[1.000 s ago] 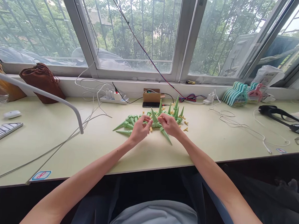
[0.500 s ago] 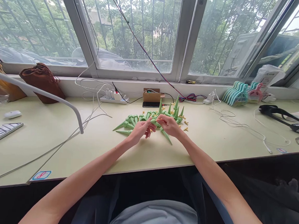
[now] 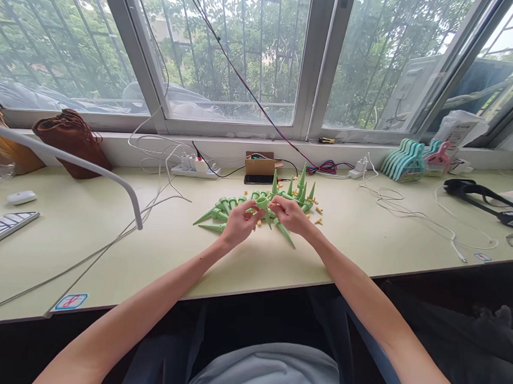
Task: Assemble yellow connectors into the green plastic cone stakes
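My left hand (image 3: 240, 222) is closed around a green plant-watering spike (image 3: 262, 203), its open cup facing up and its point hanging down. Close against the cup's right side, my right hand (image 3: 291, 215) has its fingers pinched; whatever lies between them is hidden. Several more green spikes (image 3: 219, 213) lie in a row on the left, and others (image 3: 302, 178) stand point up behind my right hand. Small yellow valve pieces (image 3: 319, 221) are scattered to the right of the pile.
A smartphone (image 3: 259, 179) lies before a small cardboard box (image 3: 253, 166) at the back. The power strip (image 3: 195, 170) and loose white cables are left of it. A white lamp arm (image 3: 127, 188) reaches over the left side. Hangers (image 3: 406, 160) stand at the back right.
The held spike has turned from pointing sideways to cup up, point down. My left fingers have shifted their grip on it, while my right hand stays almost in place.
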Action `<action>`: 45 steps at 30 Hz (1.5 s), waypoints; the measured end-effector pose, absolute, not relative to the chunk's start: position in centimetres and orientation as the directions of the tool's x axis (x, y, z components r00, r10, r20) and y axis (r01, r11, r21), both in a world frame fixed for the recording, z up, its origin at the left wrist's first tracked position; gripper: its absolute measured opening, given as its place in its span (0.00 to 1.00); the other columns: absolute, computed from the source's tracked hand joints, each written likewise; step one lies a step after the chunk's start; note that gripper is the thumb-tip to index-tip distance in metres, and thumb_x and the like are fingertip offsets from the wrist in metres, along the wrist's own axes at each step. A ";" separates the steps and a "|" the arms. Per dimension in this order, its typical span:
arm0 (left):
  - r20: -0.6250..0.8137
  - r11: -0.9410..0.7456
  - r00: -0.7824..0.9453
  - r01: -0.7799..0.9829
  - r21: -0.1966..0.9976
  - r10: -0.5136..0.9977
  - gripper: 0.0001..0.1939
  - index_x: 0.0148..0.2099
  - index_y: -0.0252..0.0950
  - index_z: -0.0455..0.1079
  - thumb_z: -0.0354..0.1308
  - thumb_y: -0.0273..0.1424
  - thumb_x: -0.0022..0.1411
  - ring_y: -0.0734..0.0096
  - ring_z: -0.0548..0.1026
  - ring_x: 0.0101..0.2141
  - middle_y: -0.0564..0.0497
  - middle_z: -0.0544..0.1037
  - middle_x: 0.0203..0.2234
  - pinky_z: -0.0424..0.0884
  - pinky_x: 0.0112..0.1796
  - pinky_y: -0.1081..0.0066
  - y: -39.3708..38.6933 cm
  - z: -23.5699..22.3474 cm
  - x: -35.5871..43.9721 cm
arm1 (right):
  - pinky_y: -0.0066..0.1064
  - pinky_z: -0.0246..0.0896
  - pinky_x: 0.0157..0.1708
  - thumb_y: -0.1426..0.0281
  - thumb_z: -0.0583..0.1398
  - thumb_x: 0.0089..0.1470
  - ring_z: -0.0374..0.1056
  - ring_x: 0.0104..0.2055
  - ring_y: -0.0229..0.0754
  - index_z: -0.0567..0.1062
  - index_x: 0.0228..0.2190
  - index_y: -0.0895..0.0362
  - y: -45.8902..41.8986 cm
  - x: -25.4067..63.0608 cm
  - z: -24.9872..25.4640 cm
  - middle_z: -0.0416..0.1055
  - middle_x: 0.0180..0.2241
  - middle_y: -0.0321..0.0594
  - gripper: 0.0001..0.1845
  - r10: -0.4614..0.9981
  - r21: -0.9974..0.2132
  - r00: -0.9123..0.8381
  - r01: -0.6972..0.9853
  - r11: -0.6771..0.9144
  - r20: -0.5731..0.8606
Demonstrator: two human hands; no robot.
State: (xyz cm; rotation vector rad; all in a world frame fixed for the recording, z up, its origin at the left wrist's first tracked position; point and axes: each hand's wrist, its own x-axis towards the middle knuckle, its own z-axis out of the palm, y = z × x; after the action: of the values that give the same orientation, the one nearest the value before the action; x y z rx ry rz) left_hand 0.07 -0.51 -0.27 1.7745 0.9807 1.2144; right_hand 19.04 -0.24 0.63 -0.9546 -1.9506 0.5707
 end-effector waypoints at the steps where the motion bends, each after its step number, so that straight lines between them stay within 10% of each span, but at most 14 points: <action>1: 0.376 -0.422 0.242 0.181 0.888 0.894 0.16 0.38 0.36 0.68 0.63 0.44 0.57 0.81 0.66 0.18 0.50 0.74 0.35 0.64 0.18 0.75 -0.5 -0.3 0.1 | 0.28 0.45 0.25 0.59 0.51 0.63 0.47 0.23 0.35 0.60 0.26 0.54 -0.3 19.0 0.6 0.51 0.19 0.29 0.16 0.799 -0.691 -0.329 0.402 0.601 0.503; 7: 0.348 -0.386 0.222 0.164 0.908 0.911 0.21 0.47 0.39 0.64 0.59 0.48 0.61 0.81 0.67 0.16 0.51 0.73 0.37 0.63 0.16 0.75 -0.5 -0.3 0.4 | 0.28 0.45 0.25 0.57 0.52 0.63 0.46 0.23 0.35 0.64 0.27 0.55 -0.4 18.9 0.7 0.52 0.20 0.30 0.17 0.793 -0.674 -0.285 0.420 0.608 0.538; 25: -0.127 0.141 0.423 -0.003 0.990 0.897 0.39 0.23 0.30 0.73 0.44 0.61 0.62 0.76 0.63 0.14 0.42 0.75 0.18 0.55 0.15 0.73 -0.1 0.4 0.0 | 0.29 0.49 0.27 0.51 0.53 0.63 0.48 0.24 0.36 0.71 0.29 0.55 -0.3 18.9 0.3 0.57 0.22 0.33 0.22 0.733 -0.615 -0.367 0.399 0.680 0.573; 38: -0.009 0.052 0.478 -0.077 0.996 0.878 0.29 0.35 0.32 0.72 0.51 0.56 0.62 0.77 0.65 0.17 0.43 0.78 0.30 0.60 0.17 0.74 0.0 -0.1 -0.2 | 0.29 0.49 0.27 0.54 0.53 0.64 0.49 0.23 0.36 0.68 0.28 0.55 -0.2 19.2 0.4 0.57 0.20 0.31 0.20 0.750 -0.624 -0.357 0.416 0.661 0.557; 45: 0.125 -0.102 0.471 -0.074 0.992 0.873 0.21 0.35 0.36 0.66 0.59 0.51 0.61 0.78 0.65 0.16 0.55 0.68 0.17 0.59 0.18 0.76 -0.4 0.4 -0.3 | 0.29 0.48 0.27 0.56 0.53 0.63 0.48 0.23 0.36 0.64 0.27 0.55 -0.1 19.2 0.4 0.55 0.20 0.30 0.18 0.763 -0.639 -0.347 0.417 0.647 0.545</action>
State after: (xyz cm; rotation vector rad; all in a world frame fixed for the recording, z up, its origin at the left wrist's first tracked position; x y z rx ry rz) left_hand -0.34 -0.41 0.44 1.4527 0.7459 0.9365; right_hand 19.17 -0.10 0.37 -0.9225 -1.9825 0.4944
